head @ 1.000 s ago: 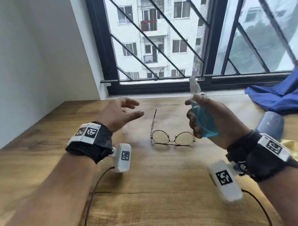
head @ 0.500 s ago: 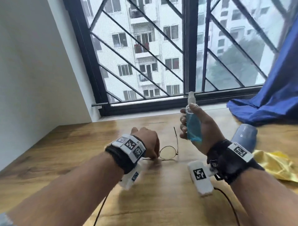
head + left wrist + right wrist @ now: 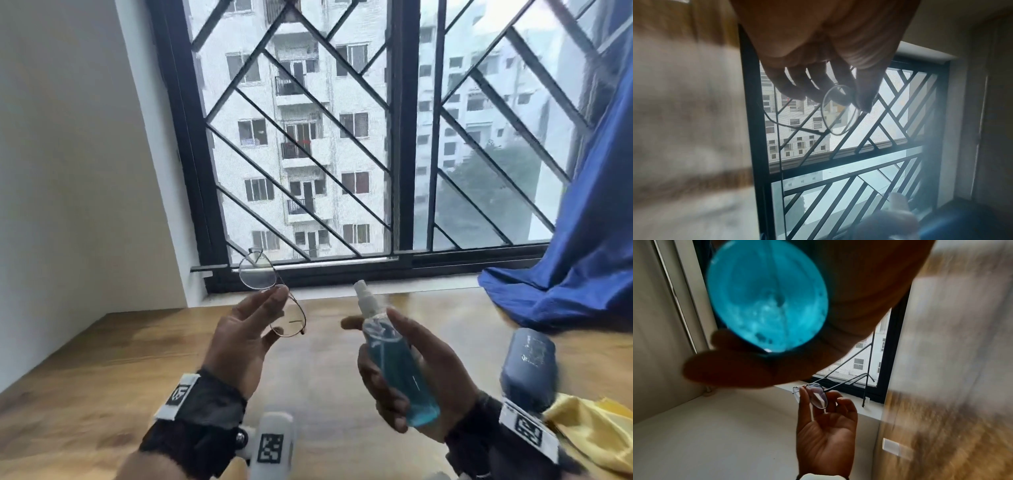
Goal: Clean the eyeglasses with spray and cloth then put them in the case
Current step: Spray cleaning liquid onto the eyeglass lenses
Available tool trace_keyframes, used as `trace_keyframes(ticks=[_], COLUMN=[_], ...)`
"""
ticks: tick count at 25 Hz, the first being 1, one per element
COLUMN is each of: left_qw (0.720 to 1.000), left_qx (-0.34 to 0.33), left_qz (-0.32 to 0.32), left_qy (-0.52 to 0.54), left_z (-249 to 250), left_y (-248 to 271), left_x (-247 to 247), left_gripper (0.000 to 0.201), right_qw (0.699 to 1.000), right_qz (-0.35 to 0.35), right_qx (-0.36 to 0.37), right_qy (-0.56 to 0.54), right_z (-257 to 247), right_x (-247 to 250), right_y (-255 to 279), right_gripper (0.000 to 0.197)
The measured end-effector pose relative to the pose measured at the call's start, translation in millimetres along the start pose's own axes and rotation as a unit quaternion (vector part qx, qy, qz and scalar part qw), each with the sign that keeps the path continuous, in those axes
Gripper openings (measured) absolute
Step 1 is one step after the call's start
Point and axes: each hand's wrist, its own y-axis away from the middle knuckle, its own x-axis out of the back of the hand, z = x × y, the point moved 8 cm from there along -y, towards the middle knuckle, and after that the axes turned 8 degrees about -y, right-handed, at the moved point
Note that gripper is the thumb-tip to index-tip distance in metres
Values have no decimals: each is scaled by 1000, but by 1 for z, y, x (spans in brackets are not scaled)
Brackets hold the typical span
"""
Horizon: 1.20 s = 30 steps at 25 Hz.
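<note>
Pinching eyeglasses (image 3: 270,301) in my left hand (image 3: 245,337), lenses facing the spray bottle (image 3: 387,356) my right hand (image 3: 424,380) grips, ready to mist.

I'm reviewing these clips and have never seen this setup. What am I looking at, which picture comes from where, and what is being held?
No machine here: a person works with bare hands, wearing a camera on the head and one on each wrist. The wide picture is the head view. In it the left hand pinches the eyeglasses up in the air, and the right hand grips a spray bottle of blue liquid. The other two pictures look along each hand: the left wrist sees a lens, the right wrist the bottle's base. On the wooden table lie a blue case and a yellow cloth.
</note>
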Motion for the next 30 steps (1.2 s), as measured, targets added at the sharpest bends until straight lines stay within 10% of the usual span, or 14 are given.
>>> trace_keyframes(ticks=[6,15,26,30], left_qw=[1000,995,988,988], left_qx=[2,-71,-116,-109], left_qz=[5,-52,-56,-52], left_qy=[-22,-56,-83,-100], left_z=[-20,-5,4,0], left_y=[2,24,34,33], left_x=[4,-21,-29,-28], left_gripper=[14,17,27,26], right_qw=[995,986,912,933], right_qz=[-81,29,171,164], right_qx=[-33,64,257,207], right_qy=[-53,148,270,244], right_z=[16,2,-74,-65], right_x=[-19,-12,-14,-10], right_y=[-5,-3,22,16], right_gripper=[44,80,73,67])
